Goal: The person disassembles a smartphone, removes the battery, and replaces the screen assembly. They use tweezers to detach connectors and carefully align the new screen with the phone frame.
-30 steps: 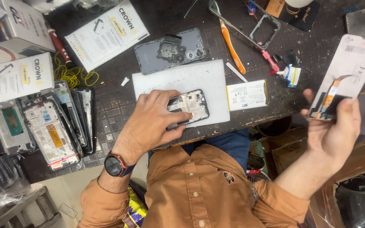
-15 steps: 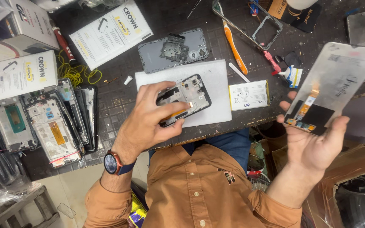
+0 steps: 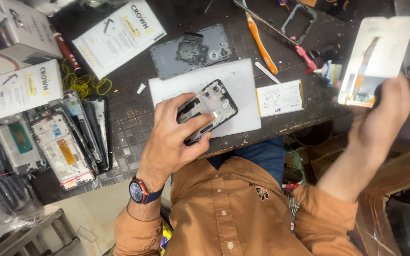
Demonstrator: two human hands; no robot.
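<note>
Dark cluttered worktop; left hand grips the opened black phone frame over a white mat; right hand holds the detached white display panel aloft, unfitted; grey back cover lies apart.

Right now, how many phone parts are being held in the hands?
2: a dark phone frame in the left hand, over the white mat; a white display panel in the right hand.

Two hands show: the left hand has one opened phone frame under its fingers, and the right hand pinches one white display panel. Beyond the left fingertips lie one grey back cover, one white battery and one orange-handled brush.
</note>
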